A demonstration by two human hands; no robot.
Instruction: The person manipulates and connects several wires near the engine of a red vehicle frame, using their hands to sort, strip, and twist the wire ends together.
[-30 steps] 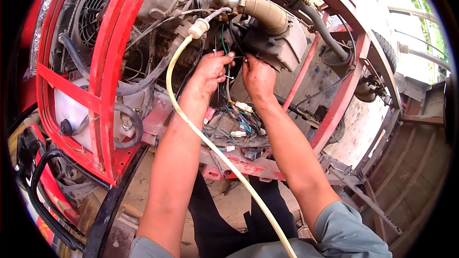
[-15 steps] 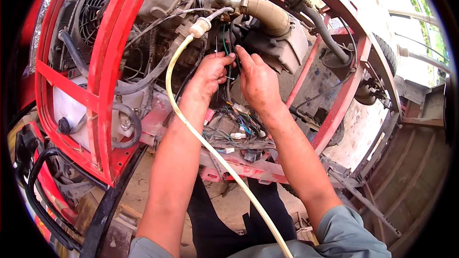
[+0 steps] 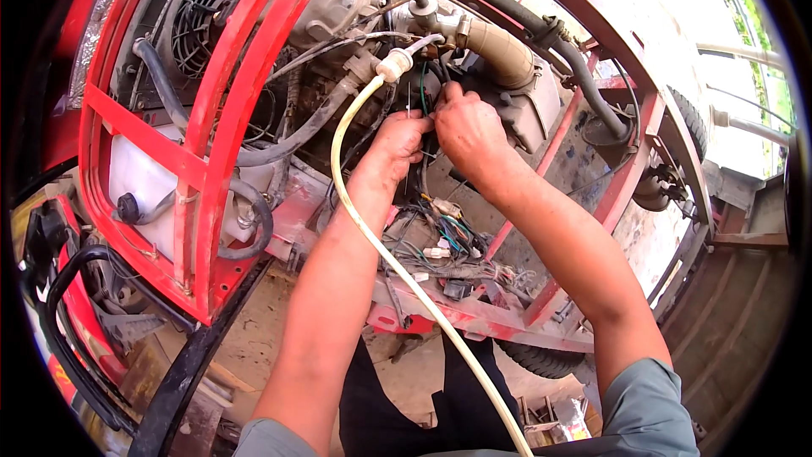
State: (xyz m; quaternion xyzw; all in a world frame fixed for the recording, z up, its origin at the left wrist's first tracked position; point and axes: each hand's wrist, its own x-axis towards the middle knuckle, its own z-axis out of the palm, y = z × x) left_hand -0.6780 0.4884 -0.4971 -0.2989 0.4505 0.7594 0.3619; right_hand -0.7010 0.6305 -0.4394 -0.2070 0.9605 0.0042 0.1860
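Both my hands are among the wiring beside the engine (image 3: 326, 13). My left hand (image 3: 399, 149) is closed in a pinch, with a thin pale strip like a cable tie (image 3: 409, 108) standing up from its fingers. Touching it on the right, my right hand (image 3: 470, 125) is curled shut, its knuckles hiding whatever the fingers grip. Dark and green wires (image 3: 423, 89) run down behind the fingertips. Just above, a whitish inline filter (image 3: 394, 65) joins a pale yellow hose (image 3: 348, 127) that passes over my left forearm. Loose wires with connectors (image 3: 440, 233) lie below my hands.
A red frame (image 3: 222, 118) stands at the left around a white tank (image 3: 139, 171) and a radiator fan (image 3: 207, 13). Beyond my right hand are a tan intake hose (image 3: 499, 51) and a grey box (image 3: 534, 110). A red rail (image 3: 474, 318) crosses in front of me.
The view has shifted, so the scene sits farther right and lower. My right hand has turned over and curled its fingers, its elbow swinging outward. My left hand keeps its pinch.
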